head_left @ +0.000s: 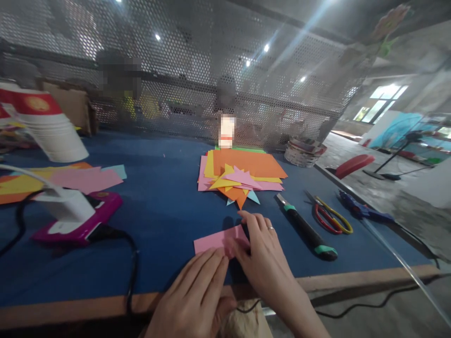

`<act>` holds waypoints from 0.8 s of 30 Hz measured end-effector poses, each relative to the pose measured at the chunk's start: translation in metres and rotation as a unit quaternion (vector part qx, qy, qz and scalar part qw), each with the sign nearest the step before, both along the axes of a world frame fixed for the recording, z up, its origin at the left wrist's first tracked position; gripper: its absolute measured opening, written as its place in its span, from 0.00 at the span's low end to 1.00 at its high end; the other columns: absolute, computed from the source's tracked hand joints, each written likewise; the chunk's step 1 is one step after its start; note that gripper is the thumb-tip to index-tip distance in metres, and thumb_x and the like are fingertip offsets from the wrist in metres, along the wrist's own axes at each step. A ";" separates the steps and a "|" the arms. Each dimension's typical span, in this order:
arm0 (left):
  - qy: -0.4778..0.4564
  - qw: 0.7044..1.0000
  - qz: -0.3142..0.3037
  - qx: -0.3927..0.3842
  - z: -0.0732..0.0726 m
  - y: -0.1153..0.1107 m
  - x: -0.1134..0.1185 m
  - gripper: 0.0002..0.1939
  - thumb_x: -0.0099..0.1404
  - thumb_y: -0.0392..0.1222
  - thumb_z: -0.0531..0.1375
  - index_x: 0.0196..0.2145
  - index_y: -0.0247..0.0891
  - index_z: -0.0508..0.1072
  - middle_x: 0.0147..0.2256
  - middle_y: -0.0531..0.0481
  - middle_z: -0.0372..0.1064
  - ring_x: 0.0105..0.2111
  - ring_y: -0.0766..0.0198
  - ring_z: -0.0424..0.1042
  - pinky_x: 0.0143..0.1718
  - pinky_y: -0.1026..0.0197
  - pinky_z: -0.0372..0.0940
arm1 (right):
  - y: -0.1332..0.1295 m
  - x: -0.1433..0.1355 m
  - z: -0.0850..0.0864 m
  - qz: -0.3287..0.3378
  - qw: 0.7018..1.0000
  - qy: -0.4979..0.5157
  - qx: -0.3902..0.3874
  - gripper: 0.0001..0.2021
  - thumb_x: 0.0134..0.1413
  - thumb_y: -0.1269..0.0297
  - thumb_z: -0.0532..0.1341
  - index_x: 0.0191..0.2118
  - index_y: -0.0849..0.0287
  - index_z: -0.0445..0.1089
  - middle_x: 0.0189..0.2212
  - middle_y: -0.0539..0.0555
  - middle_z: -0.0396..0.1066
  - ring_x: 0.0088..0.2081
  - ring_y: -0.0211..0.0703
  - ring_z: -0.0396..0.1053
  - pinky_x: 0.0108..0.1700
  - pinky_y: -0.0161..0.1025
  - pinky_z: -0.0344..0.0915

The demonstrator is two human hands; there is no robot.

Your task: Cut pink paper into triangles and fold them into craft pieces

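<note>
A pink folded paper strip (214,240) lies on the blue table top (162,206) near its front edge. My left hand (197,291) rests flat with its fingertips pressing the strip's near edge. My right hand (260,253), a ring on one finger, lies over the strip's right end and presses it down. Neither hand grips anything else. Farther back sits a pile of coloured paper sheets and cut triangles (241,173).
A utility knife (306,228), scissors (329,216) and a blue glue gun (362,211) lie to the right. At left are a pink-and-white device with a black cable (75,213), loose coloured sheets (66,180) and stacked paper cups (45,124). A perforated metal screen (197,80) closes the back.
</note>
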State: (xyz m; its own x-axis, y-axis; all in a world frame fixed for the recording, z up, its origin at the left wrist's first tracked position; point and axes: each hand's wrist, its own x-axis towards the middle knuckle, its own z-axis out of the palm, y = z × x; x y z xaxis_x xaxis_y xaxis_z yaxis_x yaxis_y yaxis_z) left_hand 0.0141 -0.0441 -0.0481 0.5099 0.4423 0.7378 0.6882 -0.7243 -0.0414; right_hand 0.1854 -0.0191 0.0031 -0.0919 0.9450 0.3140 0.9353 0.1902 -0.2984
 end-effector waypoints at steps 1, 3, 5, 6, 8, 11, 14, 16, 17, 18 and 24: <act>-0.001 1.000 0.000 -0.002 -0.001 0.000 0.000 0.19 0.69 0.45 0.53 0.49 0.30 0.72 0.49 0.42 0.72 0.50 0.56 0.71 0.51 0.58 0.67 | -0.003 -0.001 0.000 0.007 1.000 -0.002 0.000 0.23 0.57 0.64 0.60 0.57 0.60 0.59 0.51 0.60 0.66 0.51 0.53 0.62 0.50 0.49 0.61; -0.004 1.000 -0.002 -0.008 -0.002 0.000 -0.001 0.19 0.69 0.46 0.53 0.49 0.30 0.72 0.50 0.42 0.72 0.50 0.56 0.70 0.51 0.57 0.67 | -0.007 -0.003 -0.001 0.019 1.000 -0.009 -0.003 0.26 0.59 0.59 0.58 0.60 0.60 0.56 0.54 0.61 0.64 0.54 0.53 0.60 0.53 0.51 0.60; 0.001 1.000 -0.006 -0.015 -0.002 -0.002 -0.001 0.19 0.69 0.45 0.53 0.50 0.29 0.72 0.51 0.42 0.71 0.51 0.55 0.70 0.52 0.57 0.66 | -0.009 -0.003 -0.003 0.022 0.999 -0.022 -0.008 0.28 0.60 0.57 0.56 0.62 0.61 0.54 0.57 0.61 0.62 0.57 0.53 0.59 0.55 0.52 0.59; 0.005 1.000 -0.007 -0.019 -0.001 -0.003 -0.002 0.20 0.69 0.45 0.53 0.51 0.29 0.71 0.52 0.42 0.70 0.52 0.55 0.69 0.53 0.56 0.66 | -0.009 -0.003 -0.004 0.020 0.999 -0.030 -0.010 0.28 0.60 0.57 0.56 0.63 0.62 0.53 0.57 0.62 0.62 0.57 0.53 0.59 0.55 0.52 0.58; 0.010 1.000 -0.006 -0.022 0.000 -0.004 -0.002 0.20 0.69 0.45 0.53 0.52 0.29 0.70 0.52 0.42 0.70 0.52 0.55 0.69 0.53 0.56 0.66 | -0.008 0.000 -0.005 0.010 0.999 -0.044 -0.014 0.30 0.59 0.56 0.57 0.64 0.63 0.52 0.58 0.62 0.61 0.58 0.54 0.58 0.55 0.52 0.58; 0.010 1.000 -0.002 -0.019 0.002 -0.005 -0.001 0.20 0.70 0.44 0.52 0.52 0.28 0.70 0.51 0.41 0.71 0.51 0.55 0.69 0.52 0.55 0.67 | -0.007 0.008 -0.005 0.000 0.998 -0.063 -0.020 0.31 0.59 0.58 0.57 0.65 0.61 0.51 0.59 0.62 0.61 0.58 0.55 0.58 0.55 0.53 0.59; 0.018 1.000 0.000 -0.017 0.003 -0.006 -0.004 0.20 0.70 0.43 0.51 0.52 0.28 0.70 0.51 0.40 0.71 0.52 0.55 0.69 0.51 0.55 0.67 | -0.007 0.016 -0.003 -0.008 0.997 -0.076 -0.020 0.30 0.60 0.60 0.55 0.65 0.60 0.50 0.59 0.61 0.62 0.58 0.55 0.59 0.54 0.53 0.60; 0.035 0.999 0.000 -0.019 0.002 -0.006 -0.008 0.20 0.70 0.43 0.52 0.52 0.28 0.69 0.51 0.40 0.71 0.52 0.54 0.69 0.51 0.55 0.67 | -0.007 0.020 -0.004 -0.012 0.997 -0.077 -0.017 0.28 0.62 0.59 0.53 0.65 0.61 0.50 0.58 0.61 0.62 0.59 0.54 0.58 0.55 0.53 0.59; 0.043 0.999 0.002 -0.018 0.001 -0.007 -0.011 0.20 0.69 0.44 0.53 0.53 0.28 0.69 0.50 0.40 0.71 0.52 0.54 0.68 0.52 0.54 0.66 | -0.007 0.022 -0.004 -0.014 0.997 -0.076 -0.016 0.28 0.63 0.58 0.51 0.65 0.61 0.49 0.58 0.62 0.62 0.59 0.54 0.58 0.55 0.53 0.58; 0.051 0.999 0.003 -0.018 0.000 -0.008 -0.014 0.21 0.69 0.45 0.54 0.53 0.28 0.68 0.50 0.40 0.70 0.52 0.54 0.68 0.52 0.54 0.65 | -0.008 0.022 -0.005 -0.016 0.997 -0.076 -0.014 0.28 0.64 0.58 0.50 0.66 0.62 0.49 0.58 0.62 0.62 0.59 0.54 0.58 0.56 0.53 0.57; 0.056 0.998 0.006 -0.012 0.001 -0.017 -0.033 0.21 0.68 0.45 0.56 0.52 0.25 0.69 0.47 0.40 0.71 0.50 0.53 0.68 0.57 0.49 0.59 | -0.010 0.026 -0.005 -0.004 0.996 -0.081 -0.021 0.29 0.61 0.65 0.50 0.66 0.64 0.47 0.59 0.62 0.61 0.59 0.54 0.57 0.56 0.54 0.56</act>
State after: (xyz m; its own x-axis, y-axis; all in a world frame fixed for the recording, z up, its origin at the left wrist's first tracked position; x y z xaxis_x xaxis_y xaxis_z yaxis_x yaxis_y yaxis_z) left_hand -0.0185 -0.0609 -0.0473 0.5830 0.4648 0.6664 0.6883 -0.7183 -0.1011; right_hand 0.2114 -0.0290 -0.0020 -0.1300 0.9580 0.2556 0.9736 0.1721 -0.1502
